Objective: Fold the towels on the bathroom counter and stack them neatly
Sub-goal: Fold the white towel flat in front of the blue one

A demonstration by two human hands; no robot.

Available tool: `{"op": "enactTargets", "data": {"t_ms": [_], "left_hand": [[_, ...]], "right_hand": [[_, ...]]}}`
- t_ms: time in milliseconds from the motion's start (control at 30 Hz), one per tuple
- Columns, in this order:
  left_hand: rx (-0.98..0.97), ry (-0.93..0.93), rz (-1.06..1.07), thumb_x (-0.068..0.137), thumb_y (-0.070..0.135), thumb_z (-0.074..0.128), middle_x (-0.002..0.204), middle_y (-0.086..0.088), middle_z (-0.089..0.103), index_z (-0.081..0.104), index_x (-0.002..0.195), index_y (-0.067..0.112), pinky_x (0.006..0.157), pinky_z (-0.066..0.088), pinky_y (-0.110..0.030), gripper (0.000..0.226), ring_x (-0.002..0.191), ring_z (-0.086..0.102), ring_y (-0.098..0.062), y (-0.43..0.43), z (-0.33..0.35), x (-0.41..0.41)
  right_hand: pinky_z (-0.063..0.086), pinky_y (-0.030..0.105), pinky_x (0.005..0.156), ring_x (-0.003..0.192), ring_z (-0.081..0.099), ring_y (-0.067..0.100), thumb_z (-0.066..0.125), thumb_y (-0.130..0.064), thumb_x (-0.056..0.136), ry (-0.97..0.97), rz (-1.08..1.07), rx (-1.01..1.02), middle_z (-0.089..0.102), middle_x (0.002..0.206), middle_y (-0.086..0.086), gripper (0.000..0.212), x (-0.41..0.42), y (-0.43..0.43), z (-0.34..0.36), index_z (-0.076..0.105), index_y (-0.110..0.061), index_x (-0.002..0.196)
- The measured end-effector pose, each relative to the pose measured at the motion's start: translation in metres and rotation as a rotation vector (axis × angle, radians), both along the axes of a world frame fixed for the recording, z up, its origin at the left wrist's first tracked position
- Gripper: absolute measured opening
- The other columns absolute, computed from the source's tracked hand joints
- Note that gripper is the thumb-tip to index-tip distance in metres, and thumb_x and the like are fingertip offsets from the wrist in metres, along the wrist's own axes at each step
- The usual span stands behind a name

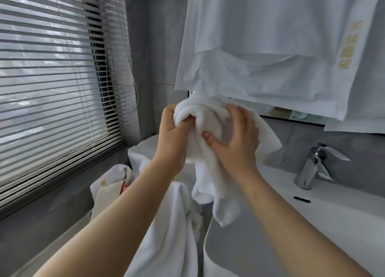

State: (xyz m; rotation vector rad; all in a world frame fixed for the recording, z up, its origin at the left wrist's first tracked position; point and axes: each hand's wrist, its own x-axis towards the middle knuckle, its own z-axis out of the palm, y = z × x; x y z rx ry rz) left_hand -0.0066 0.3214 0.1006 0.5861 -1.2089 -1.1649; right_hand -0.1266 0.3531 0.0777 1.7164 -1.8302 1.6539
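Observation:
A bunched white towel [210, 172] hangs in the air above the counter, held up in front of me. My left hand [174, 137] grips its top left fold, fingers curled into the cloth. My right hand [237, 135] clasps the bundle from the right, thumb pressed into its front. The towel's lower end dangles over the sink's edge. More white towels [170, 224] lie crumpled on the counter below my left forearm, and one with a gold label and red print [110, 185] lies further left.
A white sink basin [250, 251] fills the lower right, with a chrome tap [312, 168] behind it. White garments [270, 47] hang overhead at the back. Closed slatted blinds [52, 79] cover the window on the left, above a grey sill.

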Motion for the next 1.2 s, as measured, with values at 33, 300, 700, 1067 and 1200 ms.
{"op": "enactTargets", "data": {"t_ms": [33,300,700,1067,1200], "left_hand": [[0.026,0.006,0.003,0.089,0.008,0.057,0.091,0.006,0.062,0.052,0.096,0.022,0.072,0.052,-0.028,0.016,0.085,0.06,-0.01,0.006,-0.002,-0.003],[0.145,-0.058,-0.003,0.089,0.006,0.05,0.094,-0.001,0.061,0.053,0.094,0.024,0.072,0.052,-0.028,0.019,0.087,0.06,-0.013,0.062,-0.02,-0.024],[0.273,-0.094,-0.079,0.09,0.013,0.054,0.105,-0.009,0.061,0.053,0.107,0.019,0.068,0.052,-0.026,0.018,0.087,0.061,-0.015,0.139,-0.017,-0.028],[0.413,-0.148,-0.163,0.09,0.017,0.056,0.104,-0.008,0.063,0.054,0.109,0.016,0.069,0.054,-0.029,0.02,0.088,0.064,-0.018,0.245,-0.056,-0.009],[0.435,-0.189,-0.203,0.089,0.016,0.054,0.106,-0.007,0.062,0.055,0.103,0.019,0.071,0.051,-0.029,0.014,0.09,0.062,-0.017,0.274,-0.067,-0.023]], "right_hand": [[0.019,0.025,0.099,0.127,0.029,0.012,0.041,-0.072,0.06,-0.009,0.013,0.017,0.036,0.141,-0.006,0.089,-0.003,0.006,-0.002,0.035,-0.031,0.139],[0.043,0.045,0.095,0.108,0.056,0.026,0.048,-0.072,0.062,-0.075,0.085,0.103,0.063,0.117,-0.004,0.081,-0.017,0.056,-0.02,0.049,-0.025,0.127],[0.041,0.029,0.063,0.073,0.055,0.014,0.066,-0.038,0.085,-0.171,0.094,0.095,0.056,0.07,-0.012,0.021,-0.028,0.137,-0.015,0.053,-0.021,0.083],[0.04,0.02,0.06,0.067,0.054,0.0,0.064,-0.042,0.084,-0.272,0.075,0.23,0.06,0.07,-0.011,0.025,-0.007,0.258,-0.052,0.055,-0.018,0.083],[0.041,0.022,0.061,0.067,0.054,0.0,0.065,-0.042,0.083,-0.317,0.018,0.247,0.06,0.071,-0.011,0.027,-0.018,0.297,-0.062,0.056,-0.017,0.084]]}}
